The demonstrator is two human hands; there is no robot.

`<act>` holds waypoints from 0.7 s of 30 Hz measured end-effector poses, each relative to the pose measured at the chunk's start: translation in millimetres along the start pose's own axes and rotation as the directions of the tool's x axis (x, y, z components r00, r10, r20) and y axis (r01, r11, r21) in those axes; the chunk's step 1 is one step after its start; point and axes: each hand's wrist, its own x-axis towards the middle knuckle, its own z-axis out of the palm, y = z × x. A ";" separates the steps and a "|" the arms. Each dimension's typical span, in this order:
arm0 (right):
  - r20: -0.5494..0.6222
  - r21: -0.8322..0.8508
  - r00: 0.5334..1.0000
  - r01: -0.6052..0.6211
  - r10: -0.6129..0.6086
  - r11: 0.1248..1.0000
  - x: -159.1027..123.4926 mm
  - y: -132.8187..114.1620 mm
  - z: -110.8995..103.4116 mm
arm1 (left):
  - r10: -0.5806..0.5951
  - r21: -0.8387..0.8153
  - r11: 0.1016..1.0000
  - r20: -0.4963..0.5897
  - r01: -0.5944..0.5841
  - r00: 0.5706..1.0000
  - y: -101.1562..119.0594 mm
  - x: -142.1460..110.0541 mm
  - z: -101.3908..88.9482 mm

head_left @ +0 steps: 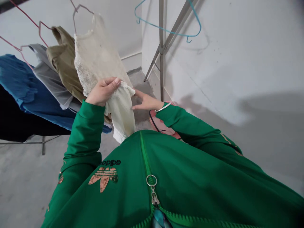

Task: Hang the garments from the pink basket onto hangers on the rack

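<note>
A cream-white lace top (pixel 99 50) hangs on a hanger at the upper middle, with a folded-over part of it drooping towards me. My left hand (pixel 104 90) is closed on this fabric, its thumb pressed along the upper edge. At the other side of the drooping part, my right hand (pixel 147 100) reaches in with fingers stretched and the thumb apart. Its fingertips meet the fabric's edge, and some of them are hidden behind the cloth.
Left of the top hang an olive garment (pixel 63 60), a grey one (pixel 51 76) and a blue one (pixel 35 88). A blue hanger (pixel 169 31) hangs from the metal rack (pixel 161 63) by the white wall. Something pink (pixel 163 125) sits low behind my right forearm.
</note>
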 end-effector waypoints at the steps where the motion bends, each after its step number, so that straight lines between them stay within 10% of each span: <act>1: 0.051 -0.031 0.999 0.003 -0.001 1.000 0.4 9.4 5.2 | 0.011 -0.015 1.000 -0.022 -0.011 1.000 1.1 -2.4 -2.4; 9: 0.280 0.292 0.958 -0.028 -0.058 0.956 14.6 55.2 24.1 | 0.117 -0.143 0.982 -0.071 -0.127 0.991 10.3 -37.3 -23.9; 16: 0.414 0.426 0.893 -0.360 0.175 0.830 30.6 62.7 39.5 | 0.197 -0.108 0.972 -0.125 -0.210 0.972 22.3 -64.1 -27.1; 21: 0.233 0.525 0.926 -0.376 0.296 0.764 17.6 62.6 42.1 | 0.210 -0.076 0.966 -0.335 -0.249 0.919 21.2 -82.3 -44.5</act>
